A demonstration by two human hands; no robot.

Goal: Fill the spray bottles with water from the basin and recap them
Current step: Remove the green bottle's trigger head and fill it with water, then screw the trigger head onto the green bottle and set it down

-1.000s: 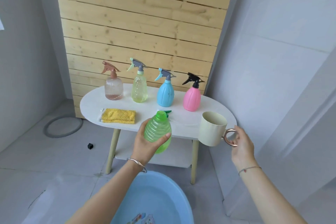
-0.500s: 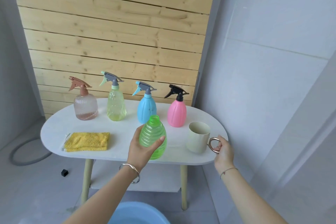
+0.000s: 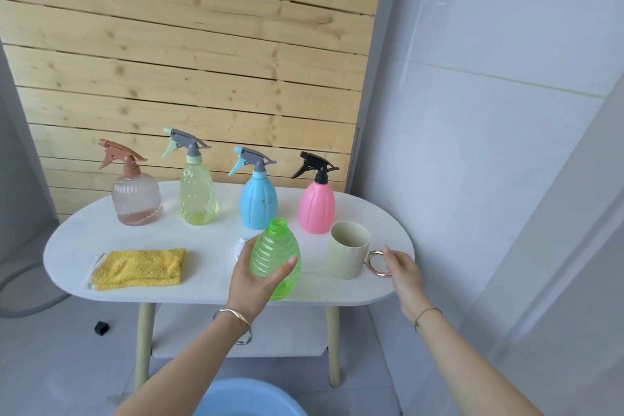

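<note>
Left grip (image 3: 251, 277): your fingers and thumb wrap the ribbed belly of the green bottle (image 3: 275, 257). It is uncapped, neck open and pointing up with a slight lean, at the front edge of the surface (image 3: 209, 284). Whether its base rests there or hangs just above cannot be told.

Sweep, left to right: brown-capped clear bottle (image 3: 136, 192) with a little liquid at the bottom; yellow cloth (image 3: 138, 267) flat in front of it; pale yellow bottle (image 3: 197, 194); blue bottle (image 3: 258, 203); pink bottle (image 3: 317, 208). All four are upright with sprayers on. The cream mug (image 3: 349, 250) stands just right of the green bottle. The basin (image 3: 250, 398) sits on the floor below, only its rim in view.

Right grip (image 3: 403, 272): fingers relaxed and spread, holding nothing, right at the mug's ring handle; contact unclear.

Judgement: the green bottle is the one in hand and is not yet recapped.

Method note: the neck is narrow and the mug's mouth wide. Take the ring firmly before you lift. Dip only a part-load. Hold the bottle plumb over the basin and bring the mug's lip close to the neck. Pour a thin stream so overflow falls back into the basin. The cloth is there for drips.
</note>
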